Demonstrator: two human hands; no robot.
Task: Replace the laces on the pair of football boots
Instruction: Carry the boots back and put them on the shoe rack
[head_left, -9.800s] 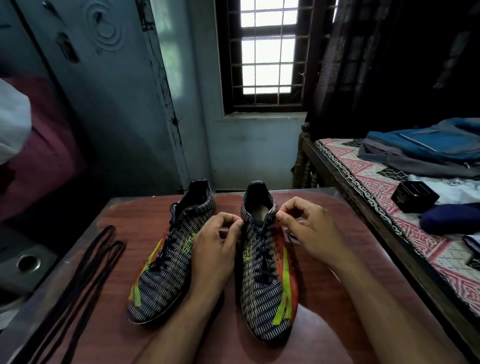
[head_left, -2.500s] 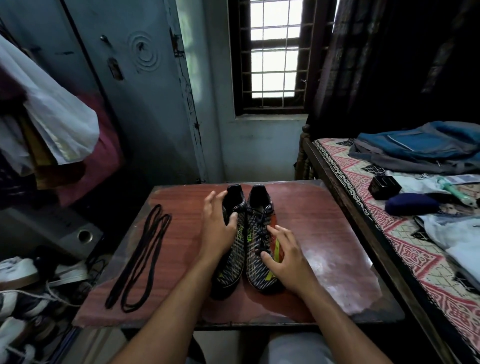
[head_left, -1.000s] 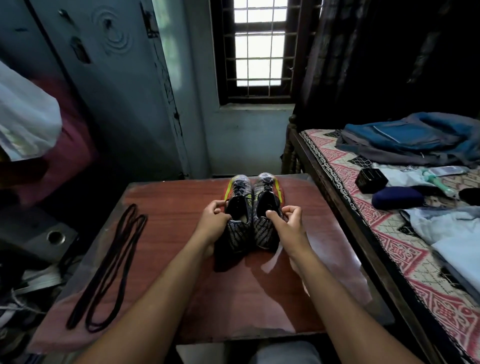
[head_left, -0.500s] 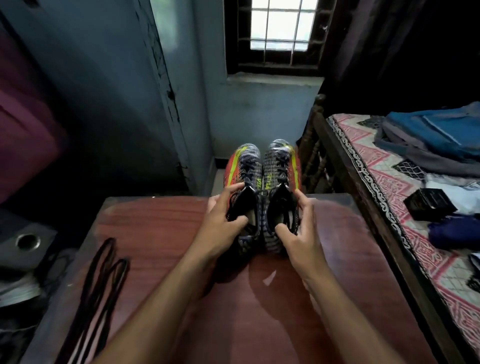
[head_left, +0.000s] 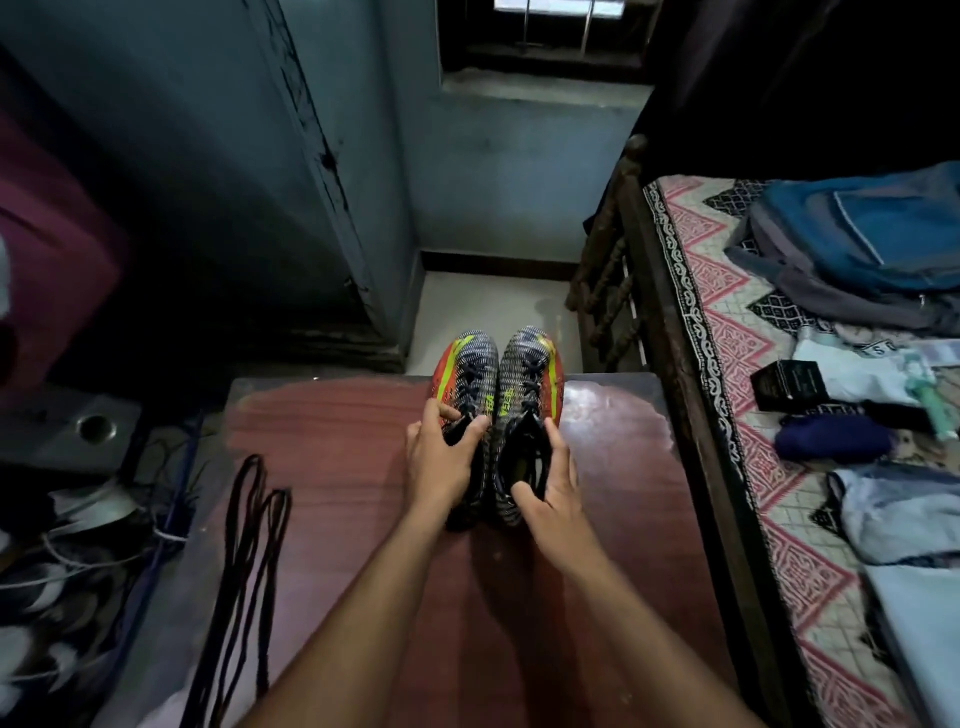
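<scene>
Nearest the person, both forearms reach forward over the tabletop (head_left: 613, 467), side by side. The left hand (head_left: 441, 462) wraps the collar of the left boot (head_left: 465, 415), thumb across the opening and fingers round its outer side. The right hand (head_left: 550, 493) is clamped on the right boot (head_left: 524, 405) in the same way, thumb hooked into the heel opening, fingers along the outer flank. Each hand is shut on its own boot, so neither is free.

The boots sit pressed together between the hands, heels toward the person and toes pointing straight away. Their long axes run parallel, in line with the forearms. The toes reach past the far edge of the tabletop; whether the soles rest on the wood or are lifted clear I cannot tell. Dark laces still cross the eyelets on both uppers, just beyond the fingertips, so the old lacing looks not yet undone.

The spare laces (head_left: 249, 561) lie in long loops well off to the left of the left hand, and nearer the person than the boots, also running near to far. That hand is plainly the closer one to them. My judgement: unlacing comes first, and the top eyelets lie right at the thumbs.

Farther off to the right of the right hand stands the bed (head_left: 727, 364).
</scene>
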